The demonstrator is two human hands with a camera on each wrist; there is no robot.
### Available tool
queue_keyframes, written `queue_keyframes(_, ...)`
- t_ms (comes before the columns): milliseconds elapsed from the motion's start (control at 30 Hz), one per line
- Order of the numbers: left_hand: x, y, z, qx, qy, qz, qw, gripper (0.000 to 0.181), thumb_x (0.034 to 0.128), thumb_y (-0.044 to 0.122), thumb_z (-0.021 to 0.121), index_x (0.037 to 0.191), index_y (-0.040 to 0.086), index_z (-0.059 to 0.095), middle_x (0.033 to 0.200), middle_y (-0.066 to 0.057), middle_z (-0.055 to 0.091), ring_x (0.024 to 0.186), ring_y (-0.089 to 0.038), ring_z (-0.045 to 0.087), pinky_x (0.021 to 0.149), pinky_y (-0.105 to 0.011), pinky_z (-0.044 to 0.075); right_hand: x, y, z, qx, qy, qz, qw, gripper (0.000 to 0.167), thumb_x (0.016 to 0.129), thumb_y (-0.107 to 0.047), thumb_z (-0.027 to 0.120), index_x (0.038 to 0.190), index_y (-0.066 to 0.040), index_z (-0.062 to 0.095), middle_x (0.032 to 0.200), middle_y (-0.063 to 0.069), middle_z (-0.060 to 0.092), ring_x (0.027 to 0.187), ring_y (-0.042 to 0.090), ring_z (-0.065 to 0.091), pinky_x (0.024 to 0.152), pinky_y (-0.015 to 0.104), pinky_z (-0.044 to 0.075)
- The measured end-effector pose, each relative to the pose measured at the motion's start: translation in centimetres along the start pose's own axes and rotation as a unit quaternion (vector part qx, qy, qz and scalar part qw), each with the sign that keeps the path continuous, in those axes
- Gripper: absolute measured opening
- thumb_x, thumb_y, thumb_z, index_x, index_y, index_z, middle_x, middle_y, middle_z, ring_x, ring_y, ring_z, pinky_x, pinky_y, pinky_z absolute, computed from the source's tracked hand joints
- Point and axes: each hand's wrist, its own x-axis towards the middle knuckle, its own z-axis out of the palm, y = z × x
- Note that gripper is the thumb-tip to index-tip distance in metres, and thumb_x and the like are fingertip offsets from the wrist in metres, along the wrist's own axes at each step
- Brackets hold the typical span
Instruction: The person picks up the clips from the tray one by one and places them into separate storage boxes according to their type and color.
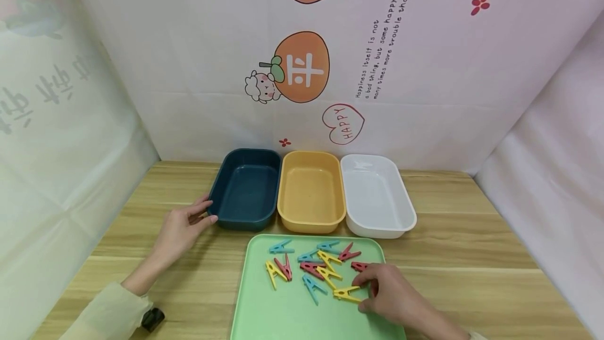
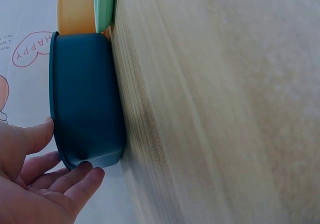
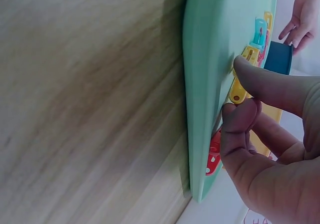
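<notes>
Squeezing evenly suits the yellow clip [image 1: 346, 293] at your right hand [image 1: 392, 293], grip unclear; relaxed left hand [image 1: 181, 231] touches blue bin [image 1: 245, 223]

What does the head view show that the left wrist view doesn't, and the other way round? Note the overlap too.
Only the head view: the white rectangular plastic bin, the inside of the dark teal rectangular plastic bin, the blue and red plastic clothespins, and the right hand with fingertips at a yellow plastic clothespin.

Only the left wrist view: the palm side of the left hand.

Both: the left hand at the teal bin, the orange-yellow rectangular plastic bin, the pale green rectangular tray, the wood-grain tabletop, and the red heart outline reading HAPPY.
</notes>
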Motion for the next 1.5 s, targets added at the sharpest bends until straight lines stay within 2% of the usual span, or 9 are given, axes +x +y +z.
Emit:
queue_keyframes(167,0.0,-0.1,0.1,0.005,0.002,0.005,1.0,0.043,0.101,0.01,0.074,0.137,-0.011,0.063,0.151,-0.025,0.053,0.121,-0.039,0.066,0.09,-0.028,0.06,-0.2,0.0,0.0,0.019,0.008,0.002,0.9998,0.033,0.071,-0.002,0.095,0.1,-0.008,0.08,0.076,-0.004,0.06,0.06,0.005,0.051,0.05,0.023,0.043)
queue_keyframes(367,0.0,0.1,0.1,0.007,0.002,0.001,1.0,0.043,0.1005,0.009,0.075,0.137,-0.011,0.064,0.152,-0.024,0.052,0.121,-0.039,0.066,0.091,-0.035,0.06,-0.2,0.2,-0.2,0.039,0.007,0.018,0.9991,0.033,0.074,-0.004,0.094,0.103,-0.008,0.081,0.066,-0.005,0.057,0.057,0.006,0.05,0.047,0.021,0.04)
queue_keyframes(500,0.0,0.3,0.0,0.0,0.002,-0.003,1.0,0.043,0.1007,0.01,0.075,0.137,-0.011,0.064,0.152,-0.024,0.053,0.121,-0.039,0.066,0.092,-0.038,0.06,-0.3,0.3,-0.3,0.049,0.012,0.025,0.9984,0.034,0.074,-0.004,0.095,0.105,-0.007,0.082,0.066,-0.004,0.057,0.056,0.007,0.05,0.046,0.021,0.039)
queue_keyframes(800,0.0,-0.1,0.2,-0.001,0.003,-0.004,1.0,0.044,0.0992,0.007,0.076,0.137,-0.012,0.063,0.152,-0.023,0.053,0.12,-0.038,0.067,0.089,-0.032,0.061,-0.3,0.4,-0.4,0.07,0.017,0.029,0.997,0.032,0.075,-0.008,0.096,0.104,-0.008,0.083,0.066,-0.003,0.057,0.056,0.006,0.049,0.046,0.019,0.036)
queue_keyframes(1033,-0.1,-0.1,0.2,-0.03,0.0,-0.03,0.9991,0.047,0.1003,0.012,0.076,0.139,-0.011,0.062,0.153,-0.02,0.052,0.121,-0.037,0.066,0.087,-0.023,0.06,-0.5,0.6,-0.7,0.088,0.012,0.032,0.9955,0.031,0.076,-0.008,0.095,0.104,-0.004,0.082,0.066,-0.002,0.056,0.057,0.005,0.048,0.047,0.019,0.036)
queue_keyframes(1267,-0.1,-0.3,0.1,-0.049,0.003,-0.04,0.998,0.048,0.0998,0.014,0.077,0.138,-0.011,0.062,0.152,-0.019,0.054,0.122,-0.036,0.066,0.084,-0.018,0.059,-0.6,0.6,-1.4,0.08,0.008,0.034,0.9962,0.032,0.076,-0.011,0.096,0.106,-0.005,0.083,0.073,0.0,0.059,0.06,0.007,0.051,0.048,0.02,0.039)
queue_keyframes(1500,-0.3,-0.3,0.2,-0.049,0.01,-0.045,0.9977,0.046,0.099,0.014,0.078,0.136,-0.01,0.064,0.151,-0.02,0.054,0.119,-0.036,0.068,0.082,-0.018,0.059,-0.6,0.3,-2.2,0.077,0.013,0.038,0.9962,0.037,0.077,-0.011,0.095,0.111,-0.004,0.083,0.075,0.0,0.064,0.06,0.008,0.052,0.047,0.019,0.04)
